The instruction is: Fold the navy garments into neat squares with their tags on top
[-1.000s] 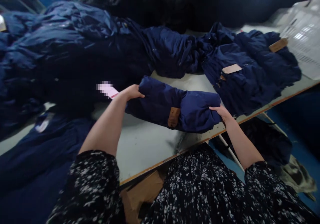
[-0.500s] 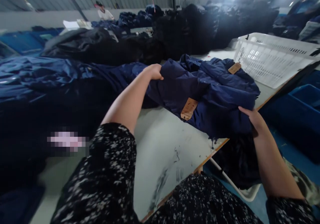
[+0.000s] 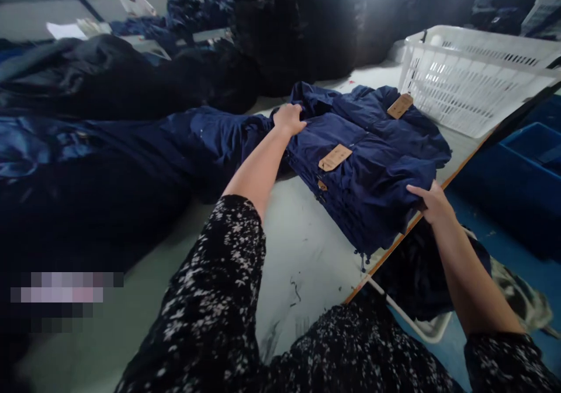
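A navy jacket point(image 3: 381, 168) lies spread over a pile of similar navy garments on the table. Its brown paper tag point(image 3: 336, 157) faces up near the front edge, and a second tag point(image 3: 400, 106) shows farther back. At the jacket's far left end, my left hand point(image 3: 289, 120) is closed on the fabric. My right hand point(image 3: 432, 201) pinches the near right edge between thumb and fingers, close to the table's border. Below the pile's front edge, dark drawcord ends point(image 3: 363, 260) hang down.
Behind the pile on the right stands a white plastic basket point(image 3: 464, 83). A big heap of navy garments point(image 3: 131, 153) covers the left side. Blue bins point(image 3: 526, 165) sit right of the table point(image 3: 302, 253). Another person point(image 3: 134, 2) is far back on the left.
The jacket has come down flatter on the pile, its front tag now higher and turned. My left hand has shifted right in view, my right slightly left. The view has swung right.
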A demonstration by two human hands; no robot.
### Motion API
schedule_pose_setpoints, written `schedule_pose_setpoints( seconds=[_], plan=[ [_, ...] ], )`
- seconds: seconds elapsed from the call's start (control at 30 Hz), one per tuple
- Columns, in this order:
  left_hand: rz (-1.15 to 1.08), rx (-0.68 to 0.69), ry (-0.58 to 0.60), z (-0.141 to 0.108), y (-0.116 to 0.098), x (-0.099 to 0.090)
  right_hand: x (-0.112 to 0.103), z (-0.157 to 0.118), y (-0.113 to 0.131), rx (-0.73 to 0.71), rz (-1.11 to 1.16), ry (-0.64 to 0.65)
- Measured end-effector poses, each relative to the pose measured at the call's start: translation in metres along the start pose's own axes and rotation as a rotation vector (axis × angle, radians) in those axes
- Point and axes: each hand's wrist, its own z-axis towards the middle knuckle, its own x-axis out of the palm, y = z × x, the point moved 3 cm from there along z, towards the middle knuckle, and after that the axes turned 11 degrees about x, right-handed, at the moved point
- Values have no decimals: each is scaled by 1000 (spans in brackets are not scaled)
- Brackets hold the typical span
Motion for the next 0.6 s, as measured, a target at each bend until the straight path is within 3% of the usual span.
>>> schedule_pose_setpoints(
  seconds=[0.1, 0.2, 0.27, 0.33, 0.4, 0.5, 0.6],
  plan=[
    [-6, 64, 36, -30, 13, 32, -16, -8, -8, -44, -118, -43],
    [-14, 89, 69, -59, 29, 49, -43, -16, -13, -36, -370, -78],
    [-25, 107, 106, -73, 34, 56, -61, -19, -8, -50, -644, -166],
    [-37, 129, 122, -80, 29, 59, -66, -17, 7, -160, -898, -307],
    [-57, 149, 90, -78, 11, 59, -52, -11, 26, -360, -1044, -367],
    [-146, 197, -13, -64, -39, 60, -4, 7, 44, -662, -1152, -225],
    [-234, 225, -18, -48, -95, 72, 35, 31, 35, -718, -1308, -104]
  ],
)
